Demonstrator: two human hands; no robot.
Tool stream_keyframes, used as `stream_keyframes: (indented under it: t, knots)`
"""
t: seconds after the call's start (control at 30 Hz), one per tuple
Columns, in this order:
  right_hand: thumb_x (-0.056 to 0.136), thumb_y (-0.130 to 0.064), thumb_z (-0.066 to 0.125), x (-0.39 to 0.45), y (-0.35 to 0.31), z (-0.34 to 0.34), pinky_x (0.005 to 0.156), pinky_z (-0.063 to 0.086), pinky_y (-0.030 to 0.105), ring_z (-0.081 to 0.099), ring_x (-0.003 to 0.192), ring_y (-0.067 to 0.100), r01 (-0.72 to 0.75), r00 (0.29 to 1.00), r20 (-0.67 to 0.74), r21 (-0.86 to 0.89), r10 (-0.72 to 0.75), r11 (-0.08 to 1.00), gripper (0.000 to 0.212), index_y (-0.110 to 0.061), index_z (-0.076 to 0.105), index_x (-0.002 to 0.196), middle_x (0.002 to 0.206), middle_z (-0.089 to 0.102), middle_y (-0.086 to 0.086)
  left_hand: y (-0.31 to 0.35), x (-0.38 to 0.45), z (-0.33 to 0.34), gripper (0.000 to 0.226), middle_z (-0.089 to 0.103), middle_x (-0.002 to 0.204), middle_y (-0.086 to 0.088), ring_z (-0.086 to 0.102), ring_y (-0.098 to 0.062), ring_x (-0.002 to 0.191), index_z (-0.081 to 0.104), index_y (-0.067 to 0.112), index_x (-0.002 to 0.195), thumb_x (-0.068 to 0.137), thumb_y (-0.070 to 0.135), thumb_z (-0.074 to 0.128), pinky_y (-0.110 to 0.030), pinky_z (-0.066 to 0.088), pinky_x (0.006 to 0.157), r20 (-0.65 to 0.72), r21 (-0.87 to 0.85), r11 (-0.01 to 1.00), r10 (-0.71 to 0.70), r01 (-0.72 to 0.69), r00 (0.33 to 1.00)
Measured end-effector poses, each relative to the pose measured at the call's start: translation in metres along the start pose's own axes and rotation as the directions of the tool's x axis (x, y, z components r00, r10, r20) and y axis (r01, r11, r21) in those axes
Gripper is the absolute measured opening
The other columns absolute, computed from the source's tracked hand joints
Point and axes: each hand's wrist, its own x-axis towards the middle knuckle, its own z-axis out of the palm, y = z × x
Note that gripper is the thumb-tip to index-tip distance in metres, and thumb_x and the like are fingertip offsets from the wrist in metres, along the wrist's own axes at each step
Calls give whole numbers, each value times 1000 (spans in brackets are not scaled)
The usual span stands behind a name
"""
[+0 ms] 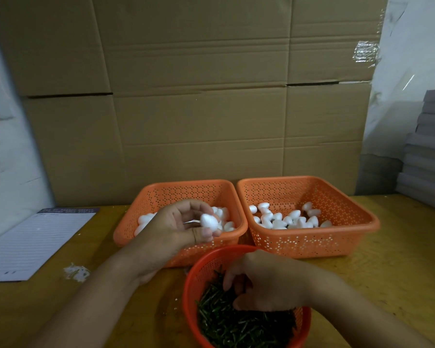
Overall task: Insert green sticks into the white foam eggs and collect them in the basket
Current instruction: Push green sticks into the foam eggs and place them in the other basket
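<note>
Smooth white foam egg (209, 220) pinched in left hand (178, 228); right hand (266, 285) curls among thin green sticks (239, 325).

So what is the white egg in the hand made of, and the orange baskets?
The egg in the left hand looks like matte white foam: slightly grainy, no shine. The two square orange baskets look like smooth moulded plastic, with thin walls punched full of small holes and a rolled rim.

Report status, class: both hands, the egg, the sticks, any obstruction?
Left hand holds one foam egg above left basket. Right hand down in round basket of green sticks, grip unclear. No obstruction seen.
</note>
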Motion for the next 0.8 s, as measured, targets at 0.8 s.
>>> stream_keyframes:
  t: [0.8]
  knots:
    - [89,-38,69,2,4,2,77,48,17,62,92,3,-4,1000,7,15,3,1000,31,-30,66,119,104,69,-10,7,-3,5,42,65,71,-9,71,-23,68,77,22,97,88,58,58,-29,58,62,25,-120,987,-107,110,994]
